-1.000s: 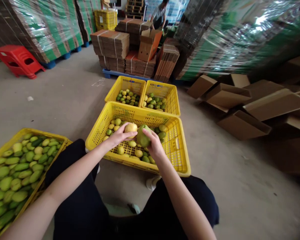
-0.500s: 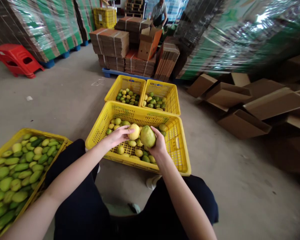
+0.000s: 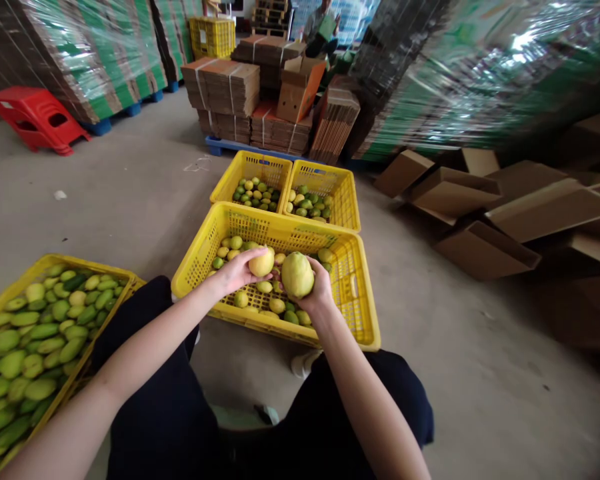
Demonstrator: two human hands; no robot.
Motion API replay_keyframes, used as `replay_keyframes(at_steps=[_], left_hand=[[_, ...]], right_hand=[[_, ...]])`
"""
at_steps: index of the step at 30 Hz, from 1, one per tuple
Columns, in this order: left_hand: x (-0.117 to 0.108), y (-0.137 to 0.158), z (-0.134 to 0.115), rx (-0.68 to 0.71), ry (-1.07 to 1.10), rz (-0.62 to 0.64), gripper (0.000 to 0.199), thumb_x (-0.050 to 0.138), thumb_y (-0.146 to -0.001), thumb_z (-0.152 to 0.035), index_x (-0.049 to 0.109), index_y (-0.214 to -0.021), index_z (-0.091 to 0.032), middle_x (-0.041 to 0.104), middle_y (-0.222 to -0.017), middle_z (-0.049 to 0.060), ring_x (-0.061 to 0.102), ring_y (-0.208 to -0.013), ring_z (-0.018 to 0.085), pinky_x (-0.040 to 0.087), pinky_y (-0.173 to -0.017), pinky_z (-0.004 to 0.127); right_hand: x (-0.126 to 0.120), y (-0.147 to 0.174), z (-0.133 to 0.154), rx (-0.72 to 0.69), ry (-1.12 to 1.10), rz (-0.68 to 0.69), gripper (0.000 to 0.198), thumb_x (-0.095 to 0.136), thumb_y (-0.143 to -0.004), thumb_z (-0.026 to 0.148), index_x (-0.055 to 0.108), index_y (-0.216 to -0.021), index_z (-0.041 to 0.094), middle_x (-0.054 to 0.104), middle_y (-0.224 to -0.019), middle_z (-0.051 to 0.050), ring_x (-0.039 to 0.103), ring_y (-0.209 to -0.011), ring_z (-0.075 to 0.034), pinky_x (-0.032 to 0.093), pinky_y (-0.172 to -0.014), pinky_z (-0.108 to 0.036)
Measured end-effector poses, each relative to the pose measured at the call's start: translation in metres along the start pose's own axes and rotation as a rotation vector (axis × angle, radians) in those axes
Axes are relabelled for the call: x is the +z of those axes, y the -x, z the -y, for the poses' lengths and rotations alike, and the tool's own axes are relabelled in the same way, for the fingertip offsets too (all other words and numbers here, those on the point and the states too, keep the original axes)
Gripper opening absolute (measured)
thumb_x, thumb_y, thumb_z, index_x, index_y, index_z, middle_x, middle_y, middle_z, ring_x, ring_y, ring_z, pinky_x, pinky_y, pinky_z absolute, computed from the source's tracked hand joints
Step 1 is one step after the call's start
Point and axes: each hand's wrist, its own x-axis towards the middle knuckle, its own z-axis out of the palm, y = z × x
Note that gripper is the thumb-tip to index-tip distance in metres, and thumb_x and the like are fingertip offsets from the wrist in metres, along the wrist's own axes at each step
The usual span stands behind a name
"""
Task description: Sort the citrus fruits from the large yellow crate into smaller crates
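Yellow fruit [image 3: 261, 264]: one, rounded, the smaller of the pair; held above the large crate [image 3: 361, 297], just beside its green companion.
Green fruit [image 3: 297, 275]: one, bigger, pale, its surface slightly uneven; also held above the large crate.
Left hand [image 3: 236, 272]: gripping the yellow fruit, thumb over the top, fingers beneath.
Right hand [image 3: 322, 289]: gripping the green fruit, which sat in the curl of the fingers.
Weight: probably light for the yellow, somewhat heavier for the green; each looked manageable one-handed.
Firmness: likely stiff in both, though the yellow seemed the readier to bruise; from where I stood I could not tell for certain.
Skin: smooth-looking on the yellow, so apt to roll if pinched; the green's uneven surface promised better purchase.
Best hold: round the widest part, in my judgement, with fingers spread underneath and the thumb pressing lightly.
Loose fruit [image 3: 277, 306]: green and yellow pieces, scattered below in the large crate.
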Motion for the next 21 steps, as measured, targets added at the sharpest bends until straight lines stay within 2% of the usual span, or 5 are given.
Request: replay_keyframes(at_steps=[3,6,11,17,21], left_hand=[[0.003,-0.001,0.0,0.067,-0.056,-0.074,0.018,0.077,-0.081,-0.023,0.065,-0.089,-0.013,0.071,-0.079,0.005,0.065,-0.061,0.01,0.054,-0.057,0.019],[0.002,-0.003,0.0,0.083,-0.103,-0.178,0.02,0.078,-0.081,-0.029,0.065,-0.086,-0.015,0.069,-0.072,0.002,0.062,-0.053,0.009,0.046,-0.046,0.016],[-0.006,-0.008,0.003,0.103,-0.08,-0.299,0.02,0.078,-0.08,-0.035,0.067,-0.087,-0.019,0.07,-0.074,-0.001,0.064,-0.058,0.009,0.047,-0.051,0.017],[-0.006,-0.01,0.002,0.043,0.028,-0.283,0.024,0.071,-0.085,-0.04,0.064,-0.085,-0.018,0.066,-0.066,-0.001,0.058,-0.051,0.009,0.041,-0.043,0.018],[0.003,-0.007,-0.003,-0.043,0.126,-0.281,0.023,0.052,-0.095,-0.032,0.062,-0.083,-0.015,0.068,-0.067,0.005,0.064,-0.056,0.014,0.053,-0.052,0.023]], right_hand=[[0.001,0.004,0.001,0.001,-0.003,0.036,0.037,0.059,-0.076,0.056,0.065,-0.08,0.02,0.07,-0.063,-0.008,0.073,-0.068,-0.03,0.061,-0.057,-0.041],[0.005,0.009,0.0,-0.064,-0.012,0.09,0.032,0.068,-0.075,0.051,0.066,-0.088,0.022,0.074,-0.074,-0.006,0.073,-0.074,-0.027,0.062,-0.059,-0.039],[0.006,0.007,-0.002,-0.083,0.026,0.121,0.028,0.076,-0.071,0.041,0.065,-0.089,0.024,0.074,-0.074,-0.003,0.072,-0.068,-0.025,0.062,-0.056,-0.036],[0.006,0.006,-0.004,-0.085,-0.007,0.17,0.027,0.069,-0.075,0.046,0.064,-0.086,0.022,0.074,-0.073,-0.005,0.071,-0.066,-0.024,0.061,-0.055,-0.035],[0.009,0.007,-0.003,-0.065,-0.021,0.188,0.031,0.063,-0.079,0.046,0.065,-0.1,0.023,0.075,-0.076,-0.003,0.071,-0.063,-0.023,0.058,-0.05,-0.033]])
